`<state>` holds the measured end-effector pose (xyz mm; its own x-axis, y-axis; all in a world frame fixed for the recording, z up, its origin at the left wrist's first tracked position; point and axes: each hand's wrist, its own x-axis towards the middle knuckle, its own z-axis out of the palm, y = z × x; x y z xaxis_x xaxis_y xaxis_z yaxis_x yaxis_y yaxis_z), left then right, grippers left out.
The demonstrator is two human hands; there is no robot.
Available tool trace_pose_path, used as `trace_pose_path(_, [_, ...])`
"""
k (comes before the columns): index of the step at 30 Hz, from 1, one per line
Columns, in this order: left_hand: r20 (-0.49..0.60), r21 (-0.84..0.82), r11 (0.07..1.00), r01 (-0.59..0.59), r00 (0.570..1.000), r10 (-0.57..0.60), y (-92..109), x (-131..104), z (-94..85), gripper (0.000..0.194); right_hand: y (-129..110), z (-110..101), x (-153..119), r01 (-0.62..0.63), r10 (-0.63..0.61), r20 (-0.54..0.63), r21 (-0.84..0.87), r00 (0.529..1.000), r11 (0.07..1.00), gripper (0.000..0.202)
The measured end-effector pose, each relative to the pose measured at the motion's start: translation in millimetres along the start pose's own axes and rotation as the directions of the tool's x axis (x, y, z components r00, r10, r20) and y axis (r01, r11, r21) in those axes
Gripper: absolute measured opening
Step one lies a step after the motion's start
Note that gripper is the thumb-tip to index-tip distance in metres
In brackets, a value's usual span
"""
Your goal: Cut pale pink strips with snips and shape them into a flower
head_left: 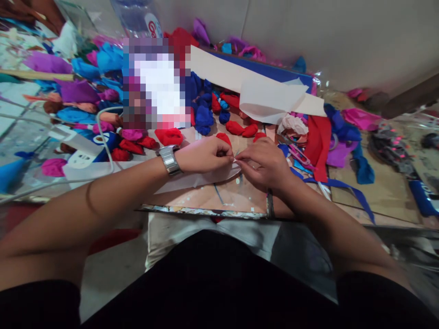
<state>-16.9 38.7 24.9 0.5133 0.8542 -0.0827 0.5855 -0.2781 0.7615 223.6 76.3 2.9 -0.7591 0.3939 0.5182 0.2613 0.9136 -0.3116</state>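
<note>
My left hand (pixel 211 154), with a silver watch (pixel 170 160) at the wrist, and my right hand (pixel 262 162) almost meet near the table's front edge. Both are closed in a pinch. A small whitish bit shows between their fingertips, too small to name. Under and beside my left hand lies a white sheet (pixel 185 182). Just beyond the hands sit red fabric bundles (pixel 240 129), with blue bundles (pixel 204 119) behind them on the left.
White paper strips (pixel 219 71) lie at the back. A bottle (pixel 137 18) stands behind a pixelated area. Cables and a power strip (pixel 84 157) are at left, among colourful fabric pieces. Red fabric (pixel 317 146) and a blue ribbon (pixel 353 189) lie at right.
</note>
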Motion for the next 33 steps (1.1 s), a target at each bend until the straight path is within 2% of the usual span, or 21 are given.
trace_pose_path(5, [-0.057, 0.084, 0.996, -0.010, 0.998, 0.015, 6.1, -1.7, 1.1, 0.033, -0.1, 0.5, 0.1, -0.058, 0.059, 0.043, -0.011, 0.997, 0.998, 0.008])
trace_pose_path(13, [-0.203, 0.312, 0.950, -0.007, 0.976, 0.074, 13.9, -7.1, 12.6, 0.032, -2.0, 1.2, 2.1, -0.151, 0.148, 0.094, 0.030, 0.984, 0.988, 0.008])
trace_pose_path(19, [-0.232, 0.412, 0.911, -0.028, 0.964, 0.134, 12.9, -10.3, 20.1, 0.033, -6.8, 0.1, 1.8, -0.196, 0.190, 0.142, 0.026, 0.971, 0.980, 0.010])
trace_pose_path(23, [-0.254, 0.477, 0.879, 0.000, 0.957, 0.139, 12.8, -11.2, 21.7, 0.030, -4.9, -1.6, 2.0, -0.192, 0.185, 0.102, 0.060, 0.977, 0.980, 0.008])
trace_pose_path(27, [-0.249, 0.469, 0.883, 0.010, 0.961, 0.122, 11.4, -10.4, 20.8, 0.030, -0.8, -1.8, 1.8, -0.176, 0.172, 0.058, 0.069, 0.983, 0.982, 0.008])
trace_pose_path(33, [-0.244, 0.490, 0.872, -0.020, 0.957, 0.159, 10.1, -10.1, 23.4, 0.030, -2.3, 0.4, 1.7, -0.186, 0.180, 0.060, 0.113, 0.982, 0.976, 0.006])
